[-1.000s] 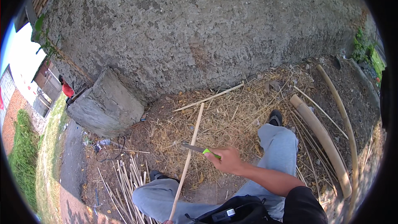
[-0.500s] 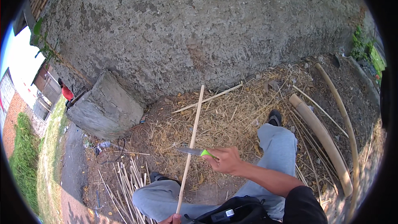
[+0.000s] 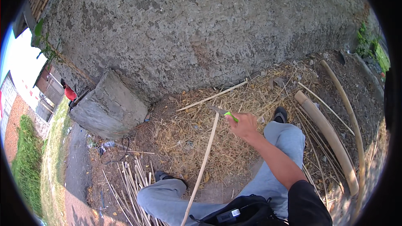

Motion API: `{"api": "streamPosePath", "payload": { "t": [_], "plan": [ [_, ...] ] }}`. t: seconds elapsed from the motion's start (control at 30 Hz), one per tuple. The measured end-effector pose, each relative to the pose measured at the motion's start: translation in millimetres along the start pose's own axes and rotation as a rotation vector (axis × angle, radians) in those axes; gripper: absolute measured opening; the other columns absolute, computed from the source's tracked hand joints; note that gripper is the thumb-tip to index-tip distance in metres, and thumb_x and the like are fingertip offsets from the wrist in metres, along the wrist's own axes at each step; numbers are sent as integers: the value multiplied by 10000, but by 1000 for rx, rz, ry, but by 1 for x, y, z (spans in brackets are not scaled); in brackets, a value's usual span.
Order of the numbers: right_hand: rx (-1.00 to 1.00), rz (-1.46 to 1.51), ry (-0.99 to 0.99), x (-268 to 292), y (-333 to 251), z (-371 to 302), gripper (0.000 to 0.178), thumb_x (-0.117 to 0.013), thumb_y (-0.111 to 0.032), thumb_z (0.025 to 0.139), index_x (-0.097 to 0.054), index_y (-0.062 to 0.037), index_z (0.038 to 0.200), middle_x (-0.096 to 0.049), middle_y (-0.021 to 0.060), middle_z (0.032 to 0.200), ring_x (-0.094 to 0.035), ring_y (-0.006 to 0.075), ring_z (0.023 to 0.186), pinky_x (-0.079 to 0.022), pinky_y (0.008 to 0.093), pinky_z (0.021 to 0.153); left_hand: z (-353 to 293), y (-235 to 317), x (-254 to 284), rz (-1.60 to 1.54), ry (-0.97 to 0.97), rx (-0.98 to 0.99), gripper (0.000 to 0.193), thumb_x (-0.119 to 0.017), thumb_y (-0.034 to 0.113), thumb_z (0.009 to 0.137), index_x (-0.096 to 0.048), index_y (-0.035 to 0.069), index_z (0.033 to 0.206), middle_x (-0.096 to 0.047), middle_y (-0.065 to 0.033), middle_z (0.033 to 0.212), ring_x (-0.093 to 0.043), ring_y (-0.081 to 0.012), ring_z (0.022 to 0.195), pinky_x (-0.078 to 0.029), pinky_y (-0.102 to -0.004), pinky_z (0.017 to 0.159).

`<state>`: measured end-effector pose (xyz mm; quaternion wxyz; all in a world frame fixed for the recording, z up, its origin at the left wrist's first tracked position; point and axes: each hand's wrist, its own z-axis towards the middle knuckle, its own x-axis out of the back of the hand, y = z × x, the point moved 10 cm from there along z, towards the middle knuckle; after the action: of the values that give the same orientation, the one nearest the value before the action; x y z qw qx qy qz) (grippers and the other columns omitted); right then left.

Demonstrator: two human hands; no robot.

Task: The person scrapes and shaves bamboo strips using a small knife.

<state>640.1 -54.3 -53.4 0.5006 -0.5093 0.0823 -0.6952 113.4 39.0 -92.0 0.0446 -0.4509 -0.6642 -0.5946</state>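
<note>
My right hand [image 3: 244, 125] is closed around the green handle of a small knife [image 3: 228, 114]. The knife's grey blade points left and lies across the far tip of a long pale bamboo strip [image 3: 205, 159]. That strip slants down to the lower edge of the picture, between my bent legs. Its near end is cut off by the frame, and my left hand is out of view. Curly shavings [image 3: 188, 136] cover the ground beyond my feet.
Several thin bamboo strips [image 3: 132, 188] lie by my left leg. To the right rest a thick bamboo length [image 3: 324, 134] and a curved pole [image 3: 345, 109]. A rough wall [image 3: 217, 29] and concrete block [image 3: 111, 104] stand ahead. A person in red [image 3: 70, 93] is far left.
My right hand has slid the knife away from me along the strip to its far end. The strip's far end has dropped lower in view, and my left hand has left the frame.
</note>
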Motion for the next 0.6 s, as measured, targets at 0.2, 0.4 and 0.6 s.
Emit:
{"api": "streamPosePath", "payload": {
  "t": [0.2, 0.4, 0.6],
  "plan": [
    [-235, -120, 26, -21, 75, 10, 383, -588, -426, 919, -738, -86, 830, -629, 166, 596, -623, 326, 553, -480, 466, 547, -15, 1, 24, 96, 91, -50, 365, -594, 357, 962, -677, 49, 784, -440, 29, 594, -373, -104, 546, -299, -305, 502],
    [-550, 372, -272, -59, 65, -4, 418, -582, -401, 957, -733, -14, 919, -540, 78, 526, -495, 183, 460, -392, 376, 490, -9, -21, 36, 155, 97, 137, 395, -631, 378, 936, -673, 7, 807, -458, 21, 561, -376, -108, 533, -309, -320, 474],
    [-277, 598, -304, -50, -28, -69, 380, -595, -357, 962, -728, -2, 931, -528, 71, 537, -470, 145, 462, -359, 360, 467, 36, 23, 3, 248, 274, -329, 304, -608, 282, 951, -696, 14, 1063, -598, -129, 672, -511, -238, 589, -423, -377, 571]
  ]
}}
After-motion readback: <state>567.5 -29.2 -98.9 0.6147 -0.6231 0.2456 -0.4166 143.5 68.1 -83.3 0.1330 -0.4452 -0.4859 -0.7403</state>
